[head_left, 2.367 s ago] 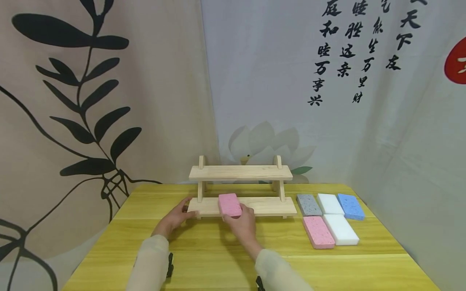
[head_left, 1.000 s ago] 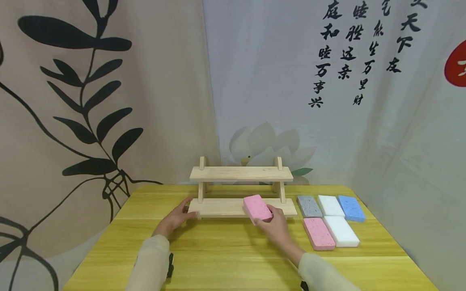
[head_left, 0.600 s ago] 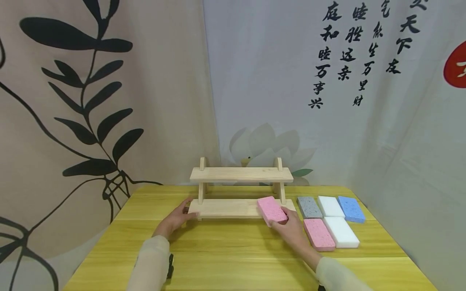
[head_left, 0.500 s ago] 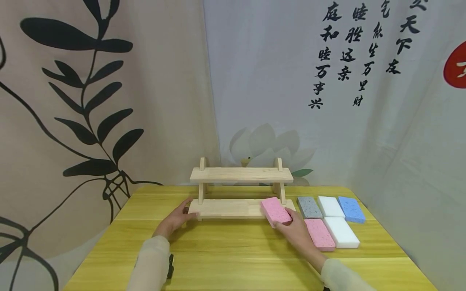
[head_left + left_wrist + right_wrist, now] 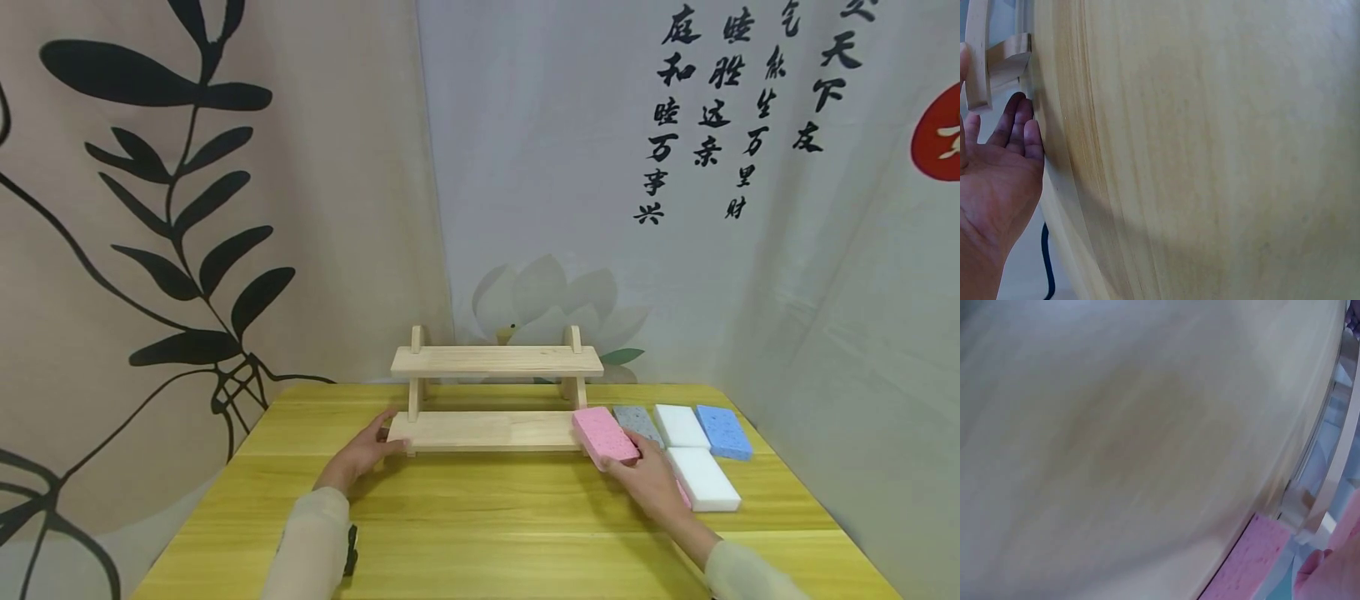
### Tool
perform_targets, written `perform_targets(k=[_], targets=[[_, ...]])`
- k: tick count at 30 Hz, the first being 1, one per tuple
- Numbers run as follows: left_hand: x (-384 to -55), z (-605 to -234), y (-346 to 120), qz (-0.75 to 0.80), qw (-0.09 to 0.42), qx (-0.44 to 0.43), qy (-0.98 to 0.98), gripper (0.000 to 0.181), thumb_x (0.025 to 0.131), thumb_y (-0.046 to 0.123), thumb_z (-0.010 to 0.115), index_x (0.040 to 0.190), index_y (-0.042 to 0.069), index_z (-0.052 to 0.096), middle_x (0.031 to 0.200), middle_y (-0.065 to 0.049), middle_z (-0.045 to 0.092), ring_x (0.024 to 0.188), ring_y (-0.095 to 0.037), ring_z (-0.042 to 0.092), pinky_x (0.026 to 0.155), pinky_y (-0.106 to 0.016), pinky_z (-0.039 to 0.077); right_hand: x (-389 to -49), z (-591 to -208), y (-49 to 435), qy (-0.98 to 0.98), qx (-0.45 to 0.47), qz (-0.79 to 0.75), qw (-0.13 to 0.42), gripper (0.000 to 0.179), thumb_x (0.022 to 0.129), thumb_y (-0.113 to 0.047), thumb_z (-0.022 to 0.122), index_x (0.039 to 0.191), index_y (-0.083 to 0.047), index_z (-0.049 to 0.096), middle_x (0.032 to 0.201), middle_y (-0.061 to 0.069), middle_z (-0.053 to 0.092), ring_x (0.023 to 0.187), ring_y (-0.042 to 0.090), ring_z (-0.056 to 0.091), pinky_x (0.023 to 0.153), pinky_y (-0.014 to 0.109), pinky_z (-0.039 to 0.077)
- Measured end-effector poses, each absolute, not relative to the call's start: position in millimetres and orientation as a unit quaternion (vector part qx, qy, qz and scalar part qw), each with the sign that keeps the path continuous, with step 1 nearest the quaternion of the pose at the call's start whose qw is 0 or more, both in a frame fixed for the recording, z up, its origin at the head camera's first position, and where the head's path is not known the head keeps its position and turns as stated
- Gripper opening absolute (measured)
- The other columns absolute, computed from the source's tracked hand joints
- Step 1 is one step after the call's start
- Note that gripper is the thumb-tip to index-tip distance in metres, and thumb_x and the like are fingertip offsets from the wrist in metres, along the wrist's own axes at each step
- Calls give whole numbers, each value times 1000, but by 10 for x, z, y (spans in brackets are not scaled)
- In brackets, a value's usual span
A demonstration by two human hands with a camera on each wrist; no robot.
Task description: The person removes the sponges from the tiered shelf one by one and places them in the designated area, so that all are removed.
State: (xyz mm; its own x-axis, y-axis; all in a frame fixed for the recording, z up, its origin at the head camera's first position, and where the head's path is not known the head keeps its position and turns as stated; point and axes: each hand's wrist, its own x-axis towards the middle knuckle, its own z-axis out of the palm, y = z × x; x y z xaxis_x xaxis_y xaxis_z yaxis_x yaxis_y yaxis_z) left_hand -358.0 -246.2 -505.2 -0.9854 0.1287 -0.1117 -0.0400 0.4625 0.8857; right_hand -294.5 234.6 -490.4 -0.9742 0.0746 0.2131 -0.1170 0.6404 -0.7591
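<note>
My right hand (image 5: 651, 482) pinches a pink sponge (image 5: 604, 435) by its near right end, tilted, just beyond the right end of a two-tier wooden shelf (image 5: 472, 430). My left hand (image 5: 360, 455) grips the left end of the lower board, thumb in front and fingers behind; its palm (image 5: 1004, 184) shows in the left wrist view. A second pink sponge (image 5: 683, 493) is mostly hidden behind my right hand. In the right wrist view, one pink sponge (image 5: 1247, 556) lies on the table and the held sponge (image 5: 1347, 522) shows at the edge.
Right of the shelf on the wooden table (image 5: 465, 525) lie a partly covered grey sponge (image 5: 632, 417), a white sponge (image 5: 681, 425), a blue sponge (image 5: 723, 431) and a nearer white sponge (image 5: 702, 479). A printed cloth (image 5: 337, 250) hangs behind the table.
My right hand has carried the pink sponge rightward from over the lower board to beside the other sponges, now overlapping the grey one in view. My left hand has stayed at the shelf's end.
</note>
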Motion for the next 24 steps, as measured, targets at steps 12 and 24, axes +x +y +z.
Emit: perform_targets(k=[12, 24], targets=[[-3585, -5041, -2435, 524, 82, 18, 848, 89, 92, 35, 71, 159, 12, 18, 144, -29, 42, 127, -46, 46, 101, -63, 38, -2869, -4854, 2723, -903, -5, 418, 101, 84, 90, -39, 71, 149, 7, 34, 139, 30, 42, 124, 42, 46, 102, 55, 38], [-3597, -5058, -2447, 523, 81, 20, 848, 88, 92, 35, 71, 159, 12, 18, 144, -29, 42, 127, -46, 47, 100, -63, 38, -2831, -4852, 3105, -907, -13, 410, 100, 85, 92, -44, 69, 149, 8, 32, 134, 28, 45, 108, 33, 48, 82, 38, 41]])
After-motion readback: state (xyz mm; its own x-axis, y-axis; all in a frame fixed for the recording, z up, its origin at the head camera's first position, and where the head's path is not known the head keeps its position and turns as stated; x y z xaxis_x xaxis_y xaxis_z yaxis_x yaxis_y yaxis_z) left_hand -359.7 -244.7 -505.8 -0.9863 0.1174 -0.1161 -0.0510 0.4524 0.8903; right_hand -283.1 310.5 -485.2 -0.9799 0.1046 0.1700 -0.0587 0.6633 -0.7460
